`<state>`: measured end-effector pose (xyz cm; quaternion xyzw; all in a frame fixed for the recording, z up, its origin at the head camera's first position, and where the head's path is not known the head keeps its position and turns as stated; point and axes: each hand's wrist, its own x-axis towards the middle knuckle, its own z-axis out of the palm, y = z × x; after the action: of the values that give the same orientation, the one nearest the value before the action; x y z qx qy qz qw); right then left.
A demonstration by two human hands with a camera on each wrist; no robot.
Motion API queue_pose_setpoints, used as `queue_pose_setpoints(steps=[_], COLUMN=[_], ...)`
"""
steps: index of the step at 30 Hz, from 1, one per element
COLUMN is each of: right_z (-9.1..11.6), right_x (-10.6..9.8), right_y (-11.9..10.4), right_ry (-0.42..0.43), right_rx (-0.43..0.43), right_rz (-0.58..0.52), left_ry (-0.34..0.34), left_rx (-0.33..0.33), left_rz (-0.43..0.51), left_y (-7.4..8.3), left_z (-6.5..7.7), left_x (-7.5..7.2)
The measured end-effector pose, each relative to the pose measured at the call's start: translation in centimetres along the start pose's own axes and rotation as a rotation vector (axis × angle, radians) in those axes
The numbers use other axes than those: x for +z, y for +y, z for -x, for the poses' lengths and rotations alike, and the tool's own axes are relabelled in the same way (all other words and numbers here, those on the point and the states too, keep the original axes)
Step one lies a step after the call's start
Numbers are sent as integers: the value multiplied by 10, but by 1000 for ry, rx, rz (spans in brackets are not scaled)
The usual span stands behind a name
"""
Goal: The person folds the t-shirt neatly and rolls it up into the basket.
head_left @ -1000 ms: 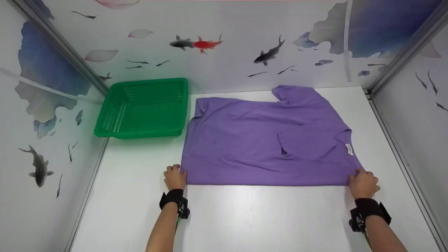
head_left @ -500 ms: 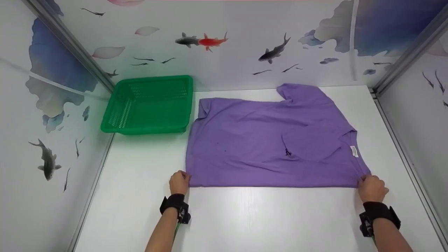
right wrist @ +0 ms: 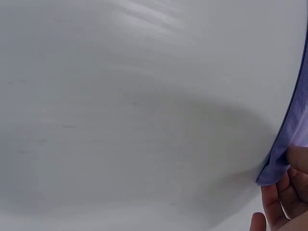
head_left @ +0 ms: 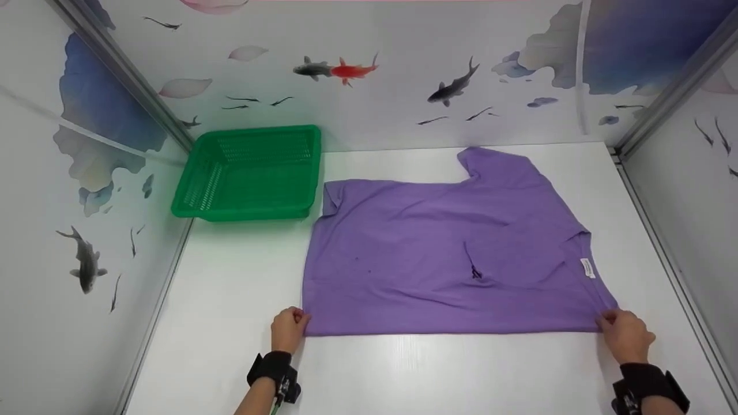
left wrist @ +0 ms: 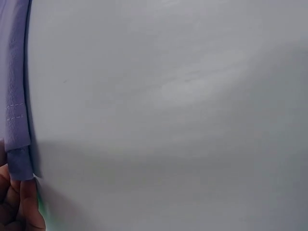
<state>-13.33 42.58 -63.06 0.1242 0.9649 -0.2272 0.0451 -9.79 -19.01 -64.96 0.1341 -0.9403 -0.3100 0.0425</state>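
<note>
A purple T-shirt lies spread sideways on the white table, its hem at the left and its neckline with a white label at the right. One sleeve points to the back wall; the near edge runs straight like a fold. My left hand pinches the near left corner at the hem, whose stitching shows in the left wrist view. At the near right corner, by the collar, my right hand pinches the cloth between thumb and fingers, seen also in the right wrist view. A small dark print marks the shirt's middle.
A green plastic basket with perforated sides stands at the back left, close to the shirt's far left corner. Walls printed with fish enclose the table at the back and both sides. Both wrists wear black camera straps.
Both hands have taken hold of the shirt's near corners and drawn it toward the person, so the whole shirt lies closer to the front. The basket keeps its place; the head view has shifted slightly.
</note>
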Motion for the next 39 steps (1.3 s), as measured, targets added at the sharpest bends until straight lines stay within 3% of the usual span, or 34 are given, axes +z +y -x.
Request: queue_pose_setpoints(steps=[10, 15, 20, 25, 30, 32, 37, 39], right_z=[5, -6, -25, -57, -95, -108, -134, -143], right_x=[-3, -11, -19, -24, -29, -32, -36, -35], right_y=[5, -1, -21, -58, -87, -96, -109, -113], right_ry=[-72, -113, -27, 53, 59, 50, 30, 18], right_rx=[20, 43, -4, -71, -105, -109, -78, -62], right_rz=[-13, -21, -62, -92, -102, -102, -115, -121], left_ry=[-73, 3, 88, 72, 76, 96, 73, 24], left_rx=[-18, -16, 91, 188, 236, 249, 202, 141], left_rz=[24, 26, 18, -28, -66, -88, -180, -217], left_y=[-4, 2, 22, 59, 98, 78, -12, -23], left_z=[3, -12, -44, -90, -135, -172, -282, -304], left_x=[-8, -10, -13, -13, -6, 28, 140, 155])
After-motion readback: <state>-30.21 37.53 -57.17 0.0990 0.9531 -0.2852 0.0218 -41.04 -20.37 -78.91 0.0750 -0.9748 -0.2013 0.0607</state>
